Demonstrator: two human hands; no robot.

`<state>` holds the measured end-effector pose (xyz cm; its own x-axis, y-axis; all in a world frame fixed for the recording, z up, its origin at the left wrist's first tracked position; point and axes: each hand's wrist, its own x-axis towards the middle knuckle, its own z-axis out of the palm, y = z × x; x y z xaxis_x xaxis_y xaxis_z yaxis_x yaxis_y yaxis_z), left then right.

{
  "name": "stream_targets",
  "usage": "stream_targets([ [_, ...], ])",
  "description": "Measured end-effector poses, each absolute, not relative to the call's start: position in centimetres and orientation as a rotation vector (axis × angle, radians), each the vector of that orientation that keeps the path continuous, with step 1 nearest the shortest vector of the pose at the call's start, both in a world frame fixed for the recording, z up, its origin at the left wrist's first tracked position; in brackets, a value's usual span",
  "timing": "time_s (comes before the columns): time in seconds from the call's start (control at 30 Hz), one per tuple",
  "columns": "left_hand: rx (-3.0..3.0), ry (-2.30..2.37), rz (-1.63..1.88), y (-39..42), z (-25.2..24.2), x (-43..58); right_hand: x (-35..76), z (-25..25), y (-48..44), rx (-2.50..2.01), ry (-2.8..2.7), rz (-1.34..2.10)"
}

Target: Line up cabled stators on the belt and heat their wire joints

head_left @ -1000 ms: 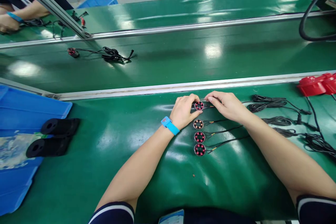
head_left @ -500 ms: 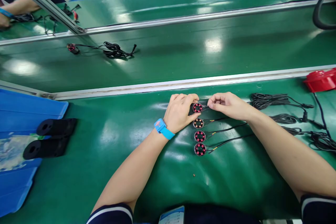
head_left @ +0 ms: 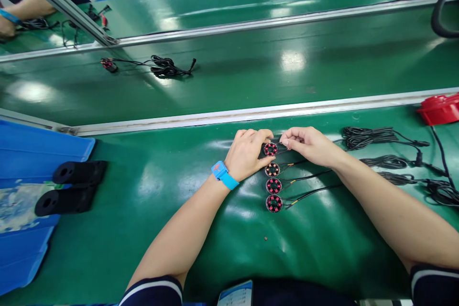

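Several small round coil rings with red windings lie in a column on the green mat, each with a thin black lead running right. My left hand, with a blue wristband, pinches the topmost coil ring between thumb and fingers. My right hand pinches that ring's lead just to its right. Below them lie a paler coil ring and two red ones, the lowest red ring nearest me.
Bundled black cables lie at the right, a red part beyond them. A blue tray with two black parts sits left. A wired coil lies on the belt. Another person's arm is at far left.
Both hands stay on the topmost coil ring, shifting only slightly. The wired coil on the belt has drifted right. The view has tilted down a little.
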<state>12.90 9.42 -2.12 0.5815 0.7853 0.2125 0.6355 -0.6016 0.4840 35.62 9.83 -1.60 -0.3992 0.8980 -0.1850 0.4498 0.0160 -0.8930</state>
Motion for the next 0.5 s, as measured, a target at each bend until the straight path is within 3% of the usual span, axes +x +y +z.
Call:
stream_targets([
  [0.2, 2.449, 1.121, 0.453, 9.7, -1.7, 12.5, 36.5, -1.9, 9.8, -1.298, -1.879, 1.407],
  [0.5, 2.415, 1.184, 0.691, 8.9, -2.2, 13.8, 36.6, -1.8, 9.6, -1.274, -1.885, 1.438],
])
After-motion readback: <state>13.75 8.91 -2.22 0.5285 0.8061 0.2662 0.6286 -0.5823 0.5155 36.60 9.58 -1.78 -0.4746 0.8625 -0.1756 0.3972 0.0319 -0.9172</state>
